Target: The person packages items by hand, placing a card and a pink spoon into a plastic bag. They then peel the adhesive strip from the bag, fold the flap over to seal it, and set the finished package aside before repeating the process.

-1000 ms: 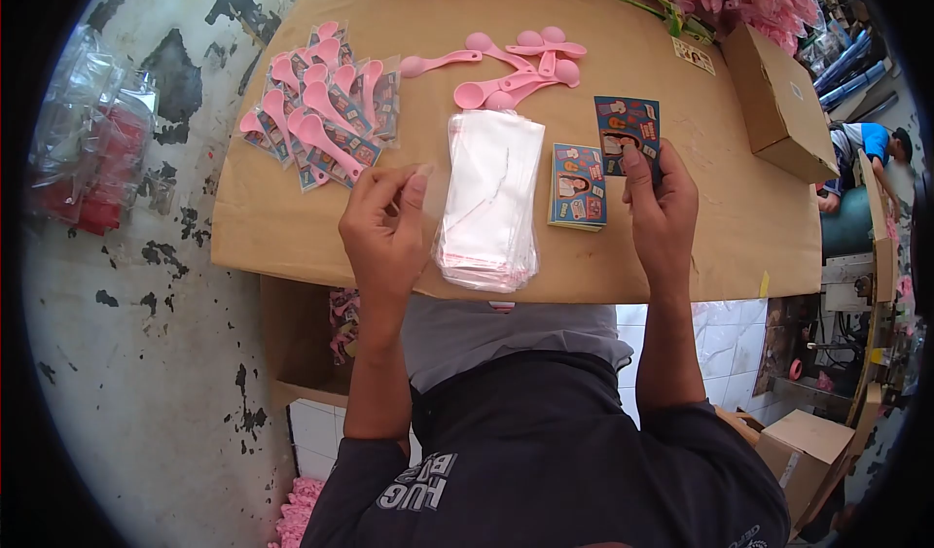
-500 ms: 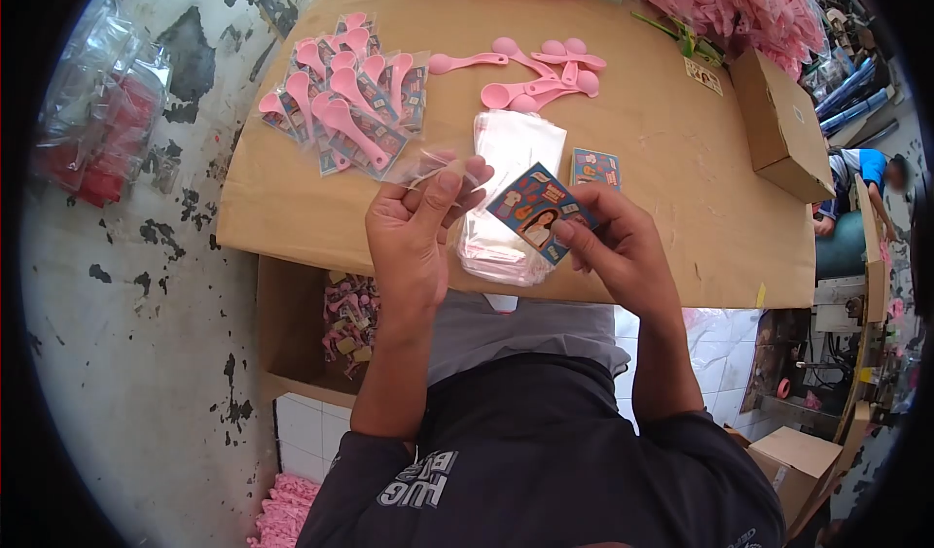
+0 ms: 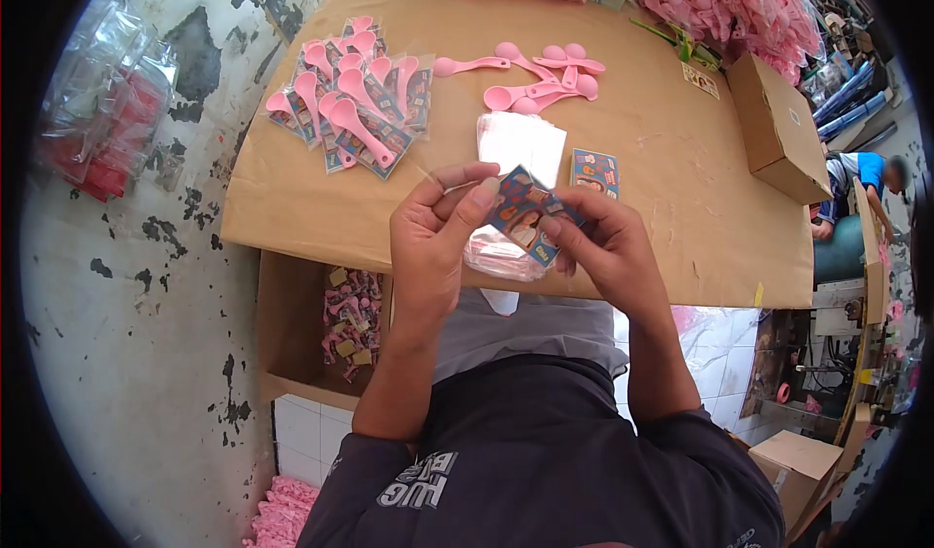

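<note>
Blue printed card [image 3: 526,219] tilting above clear bag stack [image 3: 520,149], right hand [image 3: 608,247] pinching its lower edge, left hand [image 3: 435,232] closing near its upper corner, hands nearly meeting.

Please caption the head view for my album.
Right hand and left hand meet at a printed card, near pink spoons.

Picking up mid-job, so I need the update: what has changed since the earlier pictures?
The right hand moved left with its printed card, away from the card stack. The left hand moved right to meet it, a clear bag now visible in its grip. No release is visible. The loose pink spoons and bagged spoons stayed put.
</note>
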A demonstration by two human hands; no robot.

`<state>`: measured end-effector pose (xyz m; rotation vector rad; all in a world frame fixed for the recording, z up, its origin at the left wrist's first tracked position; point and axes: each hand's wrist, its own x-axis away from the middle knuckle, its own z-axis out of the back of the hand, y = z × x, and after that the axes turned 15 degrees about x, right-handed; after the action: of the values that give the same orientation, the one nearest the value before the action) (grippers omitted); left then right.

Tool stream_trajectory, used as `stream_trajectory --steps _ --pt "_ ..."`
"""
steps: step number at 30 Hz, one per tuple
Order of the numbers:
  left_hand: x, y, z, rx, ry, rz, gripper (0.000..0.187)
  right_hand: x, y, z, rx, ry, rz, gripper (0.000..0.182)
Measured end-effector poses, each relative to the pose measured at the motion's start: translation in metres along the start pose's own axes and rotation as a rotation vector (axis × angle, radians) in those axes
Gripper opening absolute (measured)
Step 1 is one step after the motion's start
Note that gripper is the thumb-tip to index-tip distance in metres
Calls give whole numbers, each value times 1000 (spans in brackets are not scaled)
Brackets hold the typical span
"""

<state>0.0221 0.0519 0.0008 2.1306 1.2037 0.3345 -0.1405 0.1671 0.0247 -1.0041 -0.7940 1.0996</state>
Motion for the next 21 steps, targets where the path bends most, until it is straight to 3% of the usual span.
stream_trajectory --steps 2,8,17,21 --pt "1 -2 -4 18 -3 -10 28 -2 5 0 -262 64 42 22" --pt "3 -9 -11 9 -11 -33 28 -2 16 -1 -424 110 32 17" --pt "15 -21 -34 -124 -41 -79 27 -8 14 -22 -324 326 210 16" --pt "14 -22 -30 -95 -93 -90 37 -7 9 -25 -426 244 189 17"
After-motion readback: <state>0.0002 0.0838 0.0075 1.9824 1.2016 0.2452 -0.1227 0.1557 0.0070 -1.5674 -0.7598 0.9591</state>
